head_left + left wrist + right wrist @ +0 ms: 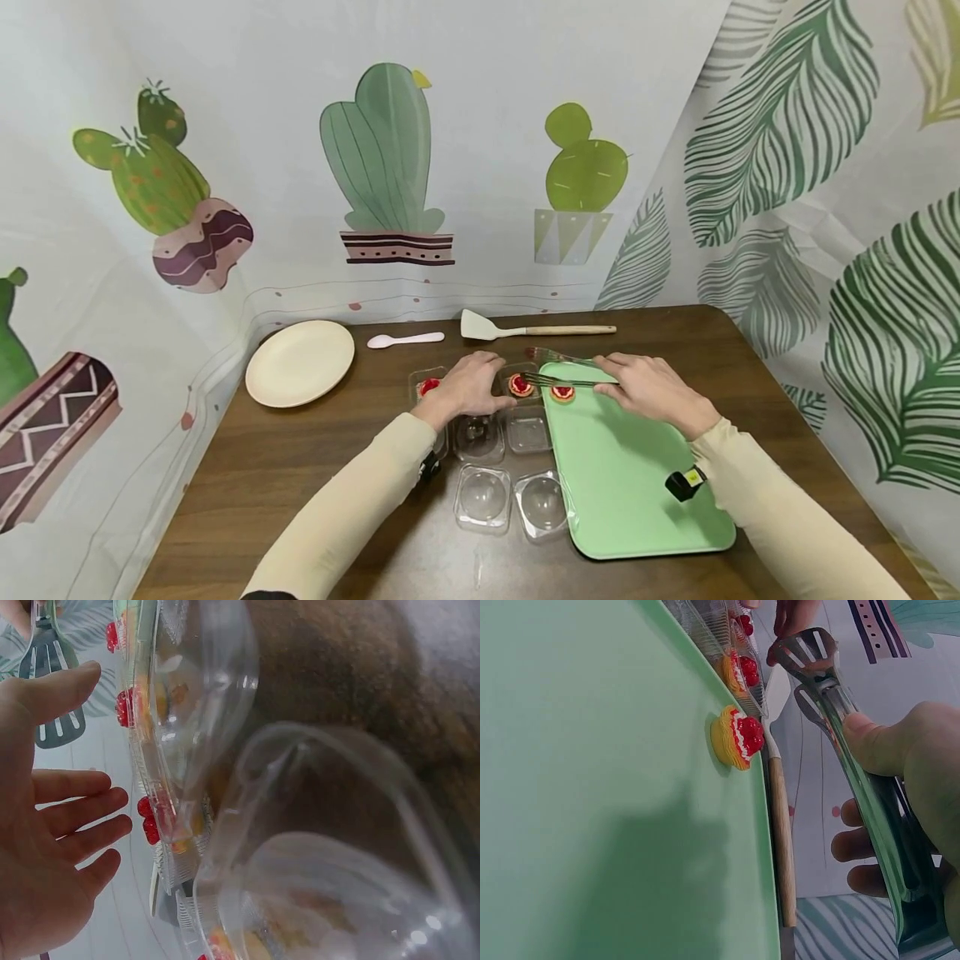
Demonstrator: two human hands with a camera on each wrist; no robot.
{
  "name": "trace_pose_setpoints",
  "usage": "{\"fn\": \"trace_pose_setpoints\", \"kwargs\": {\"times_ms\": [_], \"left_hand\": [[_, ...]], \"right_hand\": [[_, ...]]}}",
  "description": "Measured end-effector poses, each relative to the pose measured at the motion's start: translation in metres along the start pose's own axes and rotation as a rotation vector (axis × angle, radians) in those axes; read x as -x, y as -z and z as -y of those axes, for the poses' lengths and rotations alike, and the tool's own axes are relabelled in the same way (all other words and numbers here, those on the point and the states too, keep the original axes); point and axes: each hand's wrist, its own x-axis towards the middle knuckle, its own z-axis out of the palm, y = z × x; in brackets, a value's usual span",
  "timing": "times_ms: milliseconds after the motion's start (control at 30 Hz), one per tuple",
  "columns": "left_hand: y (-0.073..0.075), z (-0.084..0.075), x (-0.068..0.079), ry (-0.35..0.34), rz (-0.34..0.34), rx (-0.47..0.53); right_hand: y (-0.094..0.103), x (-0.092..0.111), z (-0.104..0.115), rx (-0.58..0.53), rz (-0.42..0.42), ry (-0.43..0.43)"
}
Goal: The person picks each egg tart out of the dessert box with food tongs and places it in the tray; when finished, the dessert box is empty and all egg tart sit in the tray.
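Observation:
My right hand (652, 385) grips metal tongs (881, 825) whose slotted ends stand apart with nothing between them. They point left, above a small toy tart (735, 739) with a red top on the green tray (637, 500). My left hand (45, 825) is held out with fingers spread, over clear plastic containers, and holds nothing. Beside its fingertips, another red-topped tart (521, 385) sits in a clear container. One more tart (429, 386) shows in a container left of that hand, partly hidden by it.
In front stand clear containers with domed lids (482, 496), one close to the tray's left edge. At the back lie a white spatula (480, 325) with a wooden handle and a pink spoon (405, 339). A cream plate (300, 364) is at the left. A patterned cloth hangs behind.

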Motion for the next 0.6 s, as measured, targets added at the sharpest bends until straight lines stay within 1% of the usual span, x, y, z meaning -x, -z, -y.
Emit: {"fn": "trace_pose_setpoints", "kwargs": {"times_ms": [300,467,600], "left_hand": [[-0.006,0.005,-0.008,-0.013,0.025,0.003],[-0.007,0.005,-0.011,-0.009,0.040,0.018],[-0.007,0.005,-0.013,-0.012,0.050,0.010]], "right_hand": [[-0.004,-0.005,0.003,0.008,0.016,0.015],[-0.007,-0.008,0.005,0.030,0.013,0.036],[-0.008,-0.010,0.007,0.039,0.028,0.033]]}}
